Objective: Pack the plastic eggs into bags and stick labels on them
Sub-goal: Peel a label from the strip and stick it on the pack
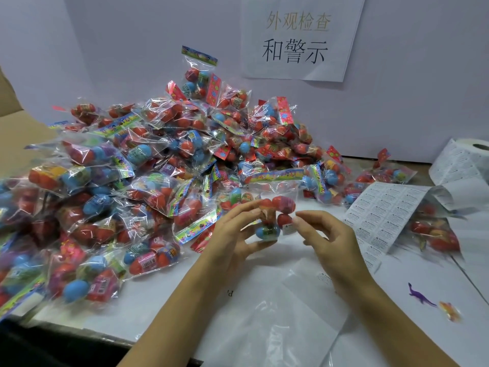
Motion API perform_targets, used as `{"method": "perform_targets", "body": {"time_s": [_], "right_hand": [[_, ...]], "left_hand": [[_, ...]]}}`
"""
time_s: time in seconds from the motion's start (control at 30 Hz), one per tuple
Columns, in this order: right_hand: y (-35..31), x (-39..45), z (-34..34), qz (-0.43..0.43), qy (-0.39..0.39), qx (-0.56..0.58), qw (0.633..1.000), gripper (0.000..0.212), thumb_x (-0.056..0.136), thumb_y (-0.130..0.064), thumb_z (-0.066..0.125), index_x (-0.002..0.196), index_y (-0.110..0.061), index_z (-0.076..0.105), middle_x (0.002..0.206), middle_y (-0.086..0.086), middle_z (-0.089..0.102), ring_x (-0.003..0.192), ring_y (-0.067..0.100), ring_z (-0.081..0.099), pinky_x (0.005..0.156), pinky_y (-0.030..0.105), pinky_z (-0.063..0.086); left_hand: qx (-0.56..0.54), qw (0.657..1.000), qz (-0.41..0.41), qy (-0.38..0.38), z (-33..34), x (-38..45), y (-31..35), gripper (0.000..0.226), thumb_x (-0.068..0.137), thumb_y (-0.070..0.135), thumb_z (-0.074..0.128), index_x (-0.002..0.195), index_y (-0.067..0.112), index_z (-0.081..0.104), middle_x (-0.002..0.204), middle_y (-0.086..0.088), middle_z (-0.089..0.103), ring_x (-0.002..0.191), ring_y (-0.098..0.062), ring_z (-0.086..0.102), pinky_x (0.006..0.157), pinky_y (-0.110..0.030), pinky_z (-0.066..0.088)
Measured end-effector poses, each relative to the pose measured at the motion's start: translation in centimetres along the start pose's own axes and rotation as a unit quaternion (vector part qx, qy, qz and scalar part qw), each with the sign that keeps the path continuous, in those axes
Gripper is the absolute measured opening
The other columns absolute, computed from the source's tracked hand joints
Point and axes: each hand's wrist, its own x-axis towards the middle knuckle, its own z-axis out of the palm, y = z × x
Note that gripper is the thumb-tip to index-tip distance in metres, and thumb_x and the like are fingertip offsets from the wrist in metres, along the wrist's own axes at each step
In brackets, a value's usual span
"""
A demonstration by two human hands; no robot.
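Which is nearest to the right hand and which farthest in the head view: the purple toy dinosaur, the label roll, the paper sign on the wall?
From the right hand:
1. Purple toy dinosaur, on the table just right of the wrist, nearer the camera.
2. Label roll, at the far right edge of the table.
3. Paper sign, up on the back wall.

table (pixel 304 250): white | heap of bagged eggs (pixel 148 168) | label sheets (pixel 383 215) | purple toy dinosaur (pixel 420 295)
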Motion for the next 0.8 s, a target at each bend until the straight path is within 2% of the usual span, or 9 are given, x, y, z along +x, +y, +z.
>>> {"method": "perform_targets", "body": {"time_s": [0.1, 0.13, 0.2, 0.27, 0.33, 0.47, 0.57, 0.7, 0.8], "right_hand": [[0.0, 0.0, 0.2, -0.001, -0.064, 0.002, 0.998, 0.05, 0.075, -0.05, 0.083, 0.118, -0.029, 0.071, 0.11, -0.013, 0.075, 0.11, 0.004, 0.067, 0.085, 0.025, 0.056], [0.1, -0.1, 0.2, -0.004, -0.08, 0.003, 0.997, 0.048, 0.076, -0.045, 0.085, 0.119, -0.03, 0.07, 0.111, -0.012, 0.075, 0.11, 0.004, 0.067, 0.084, 0.023, 0.057], [0.3, 0.0, 0.2, 0.0, -0.077, 0.01, 0.997, 0.033, 0.082, -0.032, 0.083, 0.113, -0.032, 0.073, 0.106, -0.009, 0.076, 0.104, 0.007, 0.07, 0.083, 0.022, 0.056], [0.3, 0.1, 0.3, 0.018, -0.056, 0.042, 0.997, 0.021, 0.09, -0.015, 0.074, 0.105, -0.03, 0.076, 0.1, 0.0, 0.077, 0.099, 0.017, 0.073, 0.087, 0.032, 0.056], [0.3, 0.3, 0.3, 0.052, -0.052, 0.098, 0.993, 0.024, 0.094, -0.006, 0.065, 0.102, -0.025, 0.077, 0.099, 0.007, 0.077, 0.098, 0.025, 0.074, 0.09, 0.039, 0.057], [-0.2, 0.3, 0.2, 0.076, -0.068, 0.141, 0.985, 0.02, 0.086, -0.019, 0.067, 0.101, -0.027, 0.078, 0.1, 0.009, 0.077, 0.1, 0.025, 0.074, 0.087, 0.035, 0.06], [-0.3, 0.0, 0.4, 0.066, -0.104, 0.135, 0.983, 0.032, 0.082, -0.025, 0.066, 0.111, -0.03, 0.076, 0.11, 0.005, 0.076, 0.107, 0.02, 0.071, 0.091, 0.034, 0.059], [-0.6, -0.3, 0.5, 0.016, -0.124, 0.062, 0.99, 0.039, 0.086, -0.042, 0.068, 0.125, -0.045, 0.067, 0.133, -0.013, 0.059, 0.12, 0.007, 0.061, 0.091, 0.031, 0.056], [-0.9, -0.6, 0.3, -0.008, -0.124, 0.021, 0.992, 0.041, 0.081, -0.052, 0.071, 0.122, -0.047, 0.067, 0.131, -0.014, 0.055, 0.119, 0.001, 0.057, 0.089, 0.023, 0.053]], "left_hand": [[-0.013, 0.999, 0.012, -0.05, 0.1, -0.2, 0.1, 0.035, 0.08, 0.025, 0.074, 0.111, 0.01, 0.078, 0.126, -0.017, 0.071, 0.12, -0.031, 0.067, 0.09, -0.05, 0.059], [-0.025, 0.998, 0.013, -0.062, 0.1, -0.3, 0.0, 0.036, 0.079, 0.025, 0.075, 0.109, 0.006, 0.078, 0.125, -0.019, 0.071, 0.12, -0.032, 0.067, 0.089, -0.049, 0.06], [-0.03, 0.996, 0.01, -0.082, 0.2, -0.4, -0.1, 0.04, 0.078, 0.027, 0.074, 0.108, 0.001, 0.078, 0.124, -0.023, 0.07, 0.121, -0.035, 0.067, 0.089, -0.047, 0.06], [-0.01, 0.996, 0.009, -0.093, 0.3, -0.6, -0.2, 0.042, 0.078, 0.028, 0.073, 0.111, 0.002, 0.077, 0.124, -0.024, 0.07, 0.121, -0.037, 0.066, 0.092, -0.047, 0.059], [-0.005, 0.996, 0.009, -0.092, 0.3, -0.6, -0.2, 0.042, 0.076, 0.029, 0.074, 0.11, 0.005, 0.078, 0.121, -0.024, 0.071, 0.118, -0.037, 0.067, 0.091, -0.046, 0.059], [-0.015, 0.996, 0.008, -0.085, 0.0, -0.4, -0.2, 0.038, 0.075, 0.028, 0.075, 0.106, 0.008, 0.08, 0.12, -0.022, 0.072, 0.116, -0.035, 0.069, 0.09, -0.045, 0.06], [-0.001, 0.997, 0.01, -0.076, -0.2, -0.1, -0.3, 0.034, 0.081, 0.023, 0.072, 0.112, 0.01, 0.078, 0.124, -0.019, 0.071, 0.121, -0.032, 0.067, 0.095, -0.046, 0.059], [0.028, 0.997, 0.029, -0.066, -0.4, 0.2, -0.5, 0.051, 0.082, 0.019, 0.076, 0.132, 0.013, 0.065, 0.129, -0.01, 0.071, 0.122, -0.026, 0.067, 0.096, -0.04, 0.058], [0.058, 0.997, 0.042, -0.042, -0.3, 0.2, -0.6, 0.05, 0.082, 0.012, 0.078, 0.13, 0.013, 0.067, 0.123, -0.012, 0.073, 0.115, -0.028, 0.07, 0.091, -0.039, 0.059]]}}
